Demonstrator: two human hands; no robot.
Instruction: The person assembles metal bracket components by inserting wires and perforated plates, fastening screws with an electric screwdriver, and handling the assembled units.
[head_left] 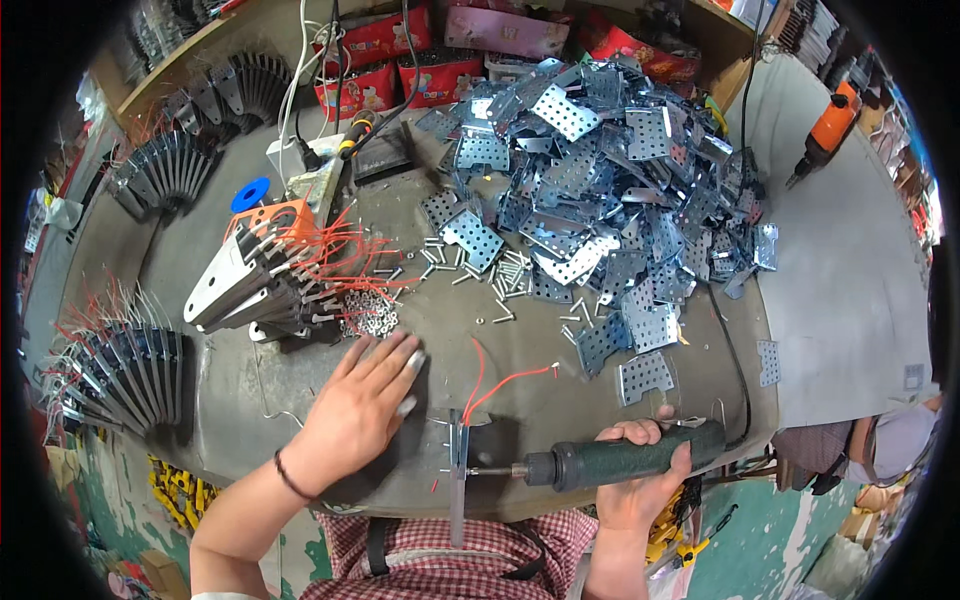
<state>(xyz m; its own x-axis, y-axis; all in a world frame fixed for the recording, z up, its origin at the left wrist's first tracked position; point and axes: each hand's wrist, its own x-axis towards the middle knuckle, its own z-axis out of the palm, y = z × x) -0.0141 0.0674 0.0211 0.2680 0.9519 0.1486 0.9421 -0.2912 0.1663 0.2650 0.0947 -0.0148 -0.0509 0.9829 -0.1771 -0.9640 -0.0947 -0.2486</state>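
My left hand [362, 398] lies on the worktable with its fingers stretched out. Its fingertips are near a pile of small metal nuts [370, 313], and pale wrapping covers one fingertip. In my right hand [645, 478] is a dark green power screwdriver [640, 456], held level with its bit pointing left. The bit meets the side of a narrow metal part [458, 480] standing at the table's near edge. Two red wires [490, 392] rise from that part. Loose screws [508, 272] lie scattered farther back.
A large heap of perforated metal plates [600, 170] fills the back right. Fanned grey parts with red wires [125, 375] stand at the left. Nearer the middle is a stack of wired parts [250, 285]. An orange power tool [832, 125] lies far right; a black cord [735, 360] crosses the right side.
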